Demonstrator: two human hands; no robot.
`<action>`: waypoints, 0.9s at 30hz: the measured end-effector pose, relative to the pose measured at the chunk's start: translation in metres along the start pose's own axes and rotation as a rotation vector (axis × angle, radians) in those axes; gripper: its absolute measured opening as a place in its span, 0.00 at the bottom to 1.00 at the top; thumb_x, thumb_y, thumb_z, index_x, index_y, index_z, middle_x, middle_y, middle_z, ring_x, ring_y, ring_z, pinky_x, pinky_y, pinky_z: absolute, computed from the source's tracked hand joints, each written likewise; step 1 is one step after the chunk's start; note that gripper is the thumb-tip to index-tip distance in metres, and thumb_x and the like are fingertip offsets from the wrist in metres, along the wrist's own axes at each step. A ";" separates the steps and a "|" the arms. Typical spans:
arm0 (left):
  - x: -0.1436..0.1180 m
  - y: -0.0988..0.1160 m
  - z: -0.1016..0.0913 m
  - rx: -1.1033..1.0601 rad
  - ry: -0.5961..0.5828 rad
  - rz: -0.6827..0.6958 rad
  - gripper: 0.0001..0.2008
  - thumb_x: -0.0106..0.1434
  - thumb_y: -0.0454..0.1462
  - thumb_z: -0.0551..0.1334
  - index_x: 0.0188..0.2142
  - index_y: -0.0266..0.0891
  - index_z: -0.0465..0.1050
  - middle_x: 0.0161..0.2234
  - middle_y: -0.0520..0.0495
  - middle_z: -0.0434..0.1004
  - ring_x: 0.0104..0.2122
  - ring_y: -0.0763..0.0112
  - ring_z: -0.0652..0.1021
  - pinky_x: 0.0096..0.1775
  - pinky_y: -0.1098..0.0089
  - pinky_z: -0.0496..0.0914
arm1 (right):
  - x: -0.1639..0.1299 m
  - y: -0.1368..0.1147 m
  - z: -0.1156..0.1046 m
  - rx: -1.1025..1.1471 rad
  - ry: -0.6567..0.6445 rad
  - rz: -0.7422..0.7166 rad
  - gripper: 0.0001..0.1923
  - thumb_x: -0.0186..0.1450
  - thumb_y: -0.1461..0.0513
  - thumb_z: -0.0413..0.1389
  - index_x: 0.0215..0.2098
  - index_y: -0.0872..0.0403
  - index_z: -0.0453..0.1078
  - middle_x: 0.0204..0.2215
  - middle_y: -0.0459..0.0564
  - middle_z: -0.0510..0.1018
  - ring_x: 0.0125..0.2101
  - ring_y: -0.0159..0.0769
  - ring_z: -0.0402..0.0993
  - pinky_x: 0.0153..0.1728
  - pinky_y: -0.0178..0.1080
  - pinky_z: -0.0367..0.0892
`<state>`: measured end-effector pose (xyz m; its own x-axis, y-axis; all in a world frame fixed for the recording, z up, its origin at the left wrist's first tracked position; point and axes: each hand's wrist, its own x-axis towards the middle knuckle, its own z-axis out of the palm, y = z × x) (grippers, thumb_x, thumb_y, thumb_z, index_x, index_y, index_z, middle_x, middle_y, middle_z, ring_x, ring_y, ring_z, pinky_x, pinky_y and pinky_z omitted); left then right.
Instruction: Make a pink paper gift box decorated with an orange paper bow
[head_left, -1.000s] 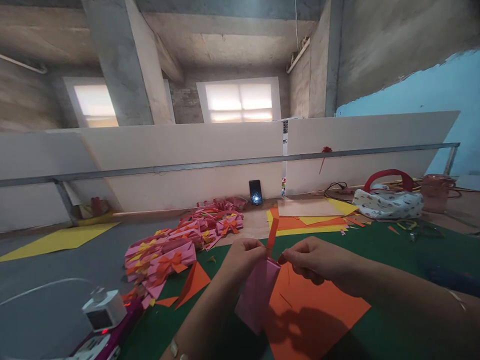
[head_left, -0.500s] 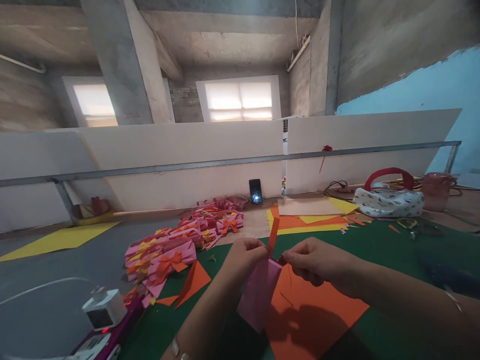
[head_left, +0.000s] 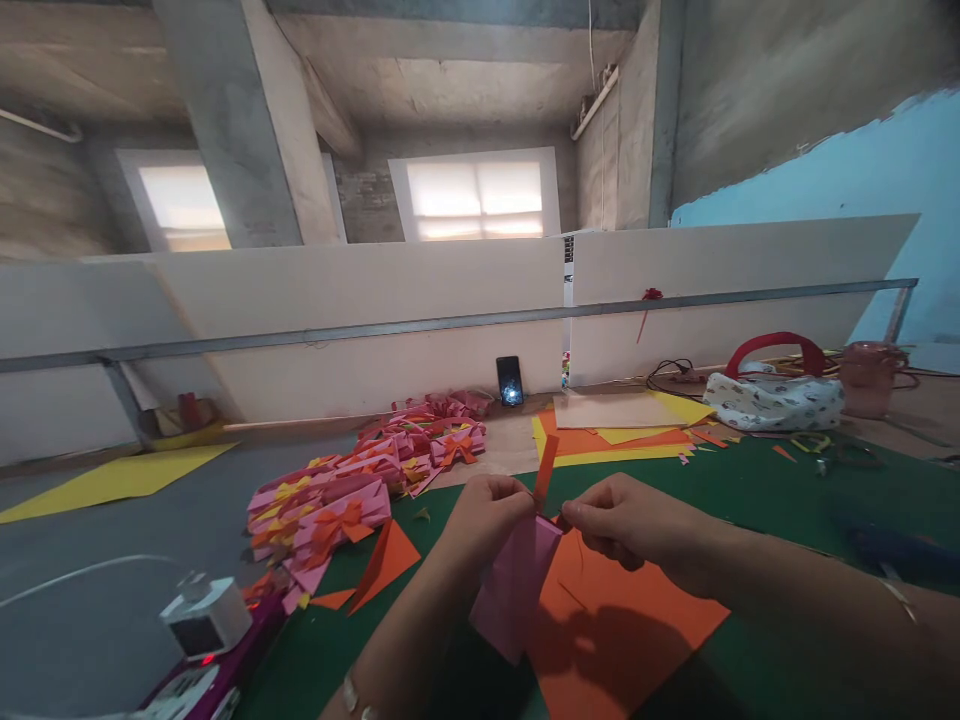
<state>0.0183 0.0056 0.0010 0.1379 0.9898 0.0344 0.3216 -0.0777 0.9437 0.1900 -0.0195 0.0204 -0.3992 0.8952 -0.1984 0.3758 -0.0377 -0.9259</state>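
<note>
Pinching orange strip [head_left: 545, 468] | both hands: left hand [head_left: 487, 512], right hand [head_left: 626, 520] | pink paper [head_left: 514, 585]

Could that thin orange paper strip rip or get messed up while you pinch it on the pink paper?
It might. Both hands, left and right, pinch the narrow orange paper strip at the top of the folded pink paper piece; a hard pull could tear or crease it. The pink piece hangs free below, so it could twist out of line over the orange paper sheet.
</note>
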 end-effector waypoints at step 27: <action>-0.004 0.002 -0.001 0.009 -0.032 -0.006 0.06 0.43 0.37 0.56 0.17 0.36 0.67 0.13 0.57 0.58 0.18 0.77 0.59 0.21 0.74 0.50 | 0.011 0.021 -0.013 -0.206 0.084 -0.154 0.20 0.63 0.50 0.46 0.27 0.56 0.67 0.16 0.39 0.56 0.16 0.24 0.47 0.15 0.30 0.44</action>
<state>0.0178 0.0014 0.0032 0.1655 0.9860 0.0186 0.3311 -0.0733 0.9408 0.2044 -0.0041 0.0033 -0.3977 0.9172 -0.0250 0.4818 0.1856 -0.8564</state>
